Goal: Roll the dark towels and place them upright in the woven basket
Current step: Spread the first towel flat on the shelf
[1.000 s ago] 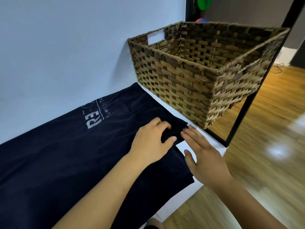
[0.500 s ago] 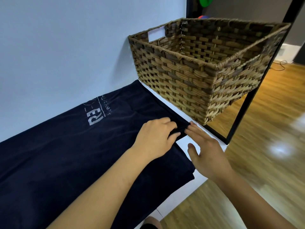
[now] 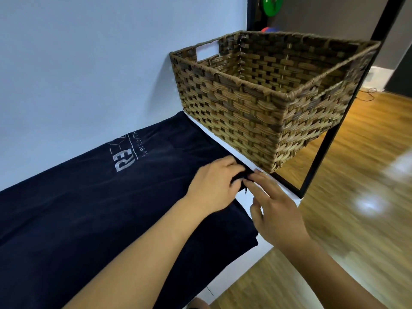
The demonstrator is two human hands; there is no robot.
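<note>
A dark navy towel (image 3: 84, 208) with a pale printed logo lies spread flat along a white shelf (image 3: 247, 199) against the wall. My left hand (image 3: 214, 186) rests on the towel's right end and pinches its short edge into a small fold. My right hand (image 3: 276, 210) is beside it, fingers spread, fingertips touching that same folded edge. The woven basket (image 3: 256, 121) stands on the shelf just right of the towel; what I can see of its inside holds nothing.
A pale blue wall (image 3: 100, 63) runs behind the shelf. A black metal frame (image 3: 321, 148) edges the shelf's right end, with wooden floor (image 3: 356, 219) below. A green disc (image 3: 272, 5) hangs in the background.
Both hands stayed at the towel's right edge; the left fingers gathered the edge tighter and the right fingertips closed onto it. The view shifted slightly.
</note>
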